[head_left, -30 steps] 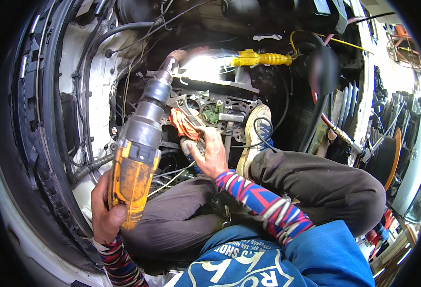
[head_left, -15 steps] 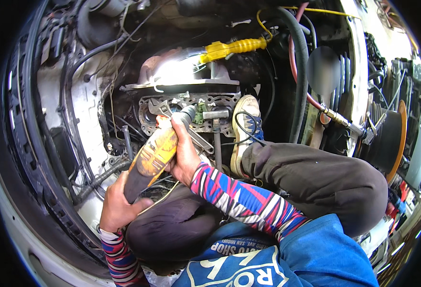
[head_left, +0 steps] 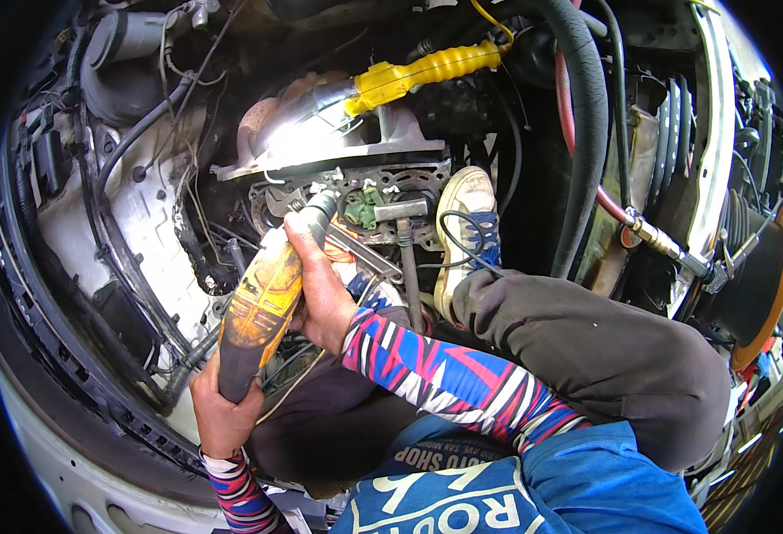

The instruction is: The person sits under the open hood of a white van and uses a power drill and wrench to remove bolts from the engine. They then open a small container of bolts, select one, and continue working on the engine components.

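Note:
Both my hands hold a yellow-and-black power tool [head_left: 265, 289] slantwise over the engine bay. My left hand [head_left: 224, 411] wraps round its black rear end, while my right hand [head_left: 325, 294] grips the front of the body with the thumb on top. Its grey round front end [head_left: 320, 209] is above the left part of a flat engine face with round bores [head_left: 423, 182]; whether they touch I cannot tell. Beside it lie a green crumpled piece [head_left: 363, 206], a metal bar [head_left: 367, 254] and a hammer [head_left: 400, 212], its handle toward me.
A lit yellow work light [head_left: 427, 78] rests on a metal manifold [head_left: 391, 147] behind the engine face. My shoe [head_left: 467, 231] stands right of the hammer. Thick black hose [head_left: 583, 133] and a red air hose [head_left: 565, 107] run down the right. Wiring [head_left: 111, 222] lines the left.
The power tool has swung a little more upright, and its front end has moved slightly left. My left hand has shifted slightly right under it. The whole view has shifted somewhat.

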`<state>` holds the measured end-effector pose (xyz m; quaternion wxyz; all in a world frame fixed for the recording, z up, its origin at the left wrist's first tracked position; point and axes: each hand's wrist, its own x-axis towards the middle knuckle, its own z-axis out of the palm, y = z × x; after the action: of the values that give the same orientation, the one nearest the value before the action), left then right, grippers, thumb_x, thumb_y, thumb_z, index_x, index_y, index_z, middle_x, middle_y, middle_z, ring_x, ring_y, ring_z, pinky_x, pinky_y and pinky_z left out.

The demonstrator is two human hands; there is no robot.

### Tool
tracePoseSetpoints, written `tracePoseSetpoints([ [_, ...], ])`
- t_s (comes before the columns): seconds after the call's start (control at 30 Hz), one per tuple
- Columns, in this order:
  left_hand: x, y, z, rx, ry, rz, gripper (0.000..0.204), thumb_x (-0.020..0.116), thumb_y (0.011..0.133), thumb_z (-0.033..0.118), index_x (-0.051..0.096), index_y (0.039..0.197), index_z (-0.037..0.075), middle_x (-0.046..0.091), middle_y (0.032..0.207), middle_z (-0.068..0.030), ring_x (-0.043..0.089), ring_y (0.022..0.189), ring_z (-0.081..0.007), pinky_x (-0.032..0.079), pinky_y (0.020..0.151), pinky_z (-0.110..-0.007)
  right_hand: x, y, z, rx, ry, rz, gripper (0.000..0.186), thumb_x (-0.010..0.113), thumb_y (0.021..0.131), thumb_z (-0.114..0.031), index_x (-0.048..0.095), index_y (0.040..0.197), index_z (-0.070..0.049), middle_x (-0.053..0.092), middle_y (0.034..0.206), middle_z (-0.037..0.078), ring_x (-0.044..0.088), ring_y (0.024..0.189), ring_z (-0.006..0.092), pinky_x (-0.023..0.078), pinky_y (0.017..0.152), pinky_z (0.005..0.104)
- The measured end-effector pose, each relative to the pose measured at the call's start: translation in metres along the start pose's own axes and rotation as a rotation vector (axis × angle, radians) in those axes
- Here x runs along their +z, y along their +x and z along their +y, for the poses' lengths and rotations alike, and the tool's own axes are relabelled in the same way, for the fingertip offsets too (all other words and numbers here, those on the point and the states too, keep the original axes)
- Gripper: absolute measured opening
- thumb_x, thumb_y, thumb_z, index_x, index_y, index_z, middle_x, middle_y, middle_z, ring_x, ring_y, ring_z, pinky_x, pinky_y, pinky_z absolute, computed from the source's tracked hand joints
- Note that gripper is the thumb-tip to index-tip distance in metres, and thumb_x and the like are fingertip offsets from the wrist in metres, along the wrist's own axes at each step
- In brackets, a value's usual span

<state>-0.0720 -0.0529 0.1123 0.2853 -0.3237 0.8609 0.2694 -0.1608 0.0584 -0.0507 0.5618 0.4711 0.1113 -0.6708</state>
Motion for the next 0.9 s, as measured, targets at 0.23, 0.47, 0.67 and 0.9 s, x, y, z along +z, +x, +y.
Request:
tracePoseSetpoints([
  [0.23,-0.001,0.011,0.015,-0.045,-0.050,-0.011,0.031,0.068,0.074,-0.001,0.066,0.104,-0.004,0.070,0.082,-0.0164,0.072,0.075,-0.0280,0.055,0.075,-0.036,0.006,0.003,-0.012,0.048,0.022,0.025,0.054,0.059,0.094,-0.071,0.063,0.113,-0.020,0.071,0.101,0.001,0.070,0.089,0.0190,0.055,0.073,0.0432],
  [0.47,-0.007,0.021,0.039,-0.187,-0.118,-0.060,0.020,0.067,0.079,-0.002,0.065,0.098,-0.003,0.068,0.078,-0.0089,0.064,0.070,-0.0175,0.052,0.070,-0.033,0.004,0.009,-0.015,0.029,0.055,-0.023,0.093,0.063,0.084,-0.080,0.047,0.147,-0.013,0.055,0.143,0.009,0.054,0.130,0.0286,0.041,0.101,0.0646],
  [0.67,-0.014,0.032,0.070,-0.364,-0.208,-0.126,0.019,0.067,0.084,-0.003,0.063,0.103,-0.004,0.065,0.076,-0.0045,0.060,0.059,-0.0119,0.048,0.056,-0.029,0.026,-0.024,-0.013,-1.237,-0.917,0.412,0.086,0.078,0.083,-0.046,0.044,0.144,0.004,0.050,0.142,0.026,0.050,0.131,0.0423,0.036,0.113,0.0490],
  [0.9,0.000,0.034,0.076,-0.340,-0.261,-0.137,0.019,0.065,0.087,-0.006,0.062,0.106,-0.005,0.066,0.080,-0.0065,0.067,0.060,-0.0156,0.052,0.053,-0.029,0.038,-0.021,-0.056,-1.366,-1.273,-0.305,0.038,0.077,0.071,-0.042,0.065,0.067,-0.006,0.067,0.071,0.015,0.068,0.076,0.0395,0.053,0.068,0.0514],
])
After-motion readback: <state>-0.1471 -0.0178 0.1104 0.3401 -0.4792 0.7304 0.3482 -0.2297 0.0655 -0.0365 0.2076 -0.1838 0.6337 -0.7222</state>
